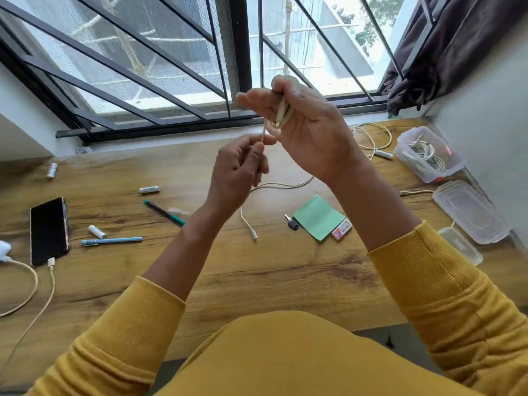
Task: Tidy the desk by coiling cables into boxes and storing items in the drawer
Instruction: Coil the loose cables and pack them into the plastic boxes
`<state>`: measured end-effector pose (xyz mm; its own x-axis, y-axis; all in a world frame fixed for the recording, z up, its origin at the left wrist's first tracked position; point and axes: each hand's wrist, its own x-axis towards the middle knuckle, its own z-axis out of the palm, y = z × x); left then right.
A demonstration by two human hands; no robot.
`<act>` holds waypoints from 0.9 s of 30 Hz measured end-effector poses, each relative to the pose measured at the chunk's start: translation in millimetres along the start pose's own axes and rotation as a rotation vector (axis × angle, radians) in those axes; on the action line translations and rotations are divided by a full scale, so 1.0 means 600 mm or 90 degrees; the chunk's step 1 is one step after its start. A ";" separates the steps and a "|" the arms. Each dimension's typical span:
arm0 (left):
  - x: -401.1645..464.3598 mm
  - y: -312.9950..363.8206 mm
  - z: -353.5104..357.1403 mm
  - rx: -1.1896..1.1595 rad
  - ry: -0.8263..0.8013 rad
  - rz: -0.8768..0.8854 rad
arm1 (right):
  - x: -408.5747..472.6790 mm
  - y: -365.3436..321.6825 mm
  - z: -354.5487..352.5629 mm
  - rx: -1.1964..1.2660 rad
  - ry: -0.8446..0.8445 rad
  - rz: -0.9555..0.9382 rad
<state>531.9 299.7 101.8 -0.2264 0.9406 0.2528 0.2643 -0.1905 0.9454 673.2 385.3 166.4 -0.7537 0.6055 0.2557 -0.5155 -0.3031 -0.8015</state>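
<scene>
Held above the worktop [257,281], the right hand [303,124] has its fingers curled round coils of the light, limp white cable [283,115], while the left hand [240,170] at seven o'clock pinches its free strand, best gripped near the coil.

Home desk nook — wooden desk [257,275] under barred window [160,67], dark curtain [457,44], phone [48,231], pens

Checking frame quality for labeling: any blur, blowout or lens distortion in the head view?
Head view: strong wide-angle bowing along the window bars; outdoors blown out; right hand fingers motion-smeared, coiled cable soft; desk evenly lit, batteries and pens legible.
</scene>
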 end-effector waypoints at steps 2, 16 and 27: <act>-0.008 -0.005 0.011 0.060 -0.032 -0.010 | 0.001 0.000 0.004 -0.029 0.075 0.007; -0.007 0.080 -0.041 0.319 -0.080 0.116 | -0.032 0.063 -0.046 -0.611 0.121 0.114; 0.008 0.058 -0.078 0.185 -0.085 0.111 | -0.053 0.032 0.007 -0.300 -0.165 0.375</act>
<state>496.2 284.7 145.5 -0.0345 0.9331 0.3578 0.5480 -0.2818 0.7876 685.6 356.9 145.3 -0.9490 0.2349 -0.2105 0.1808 -0.1419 -0.9732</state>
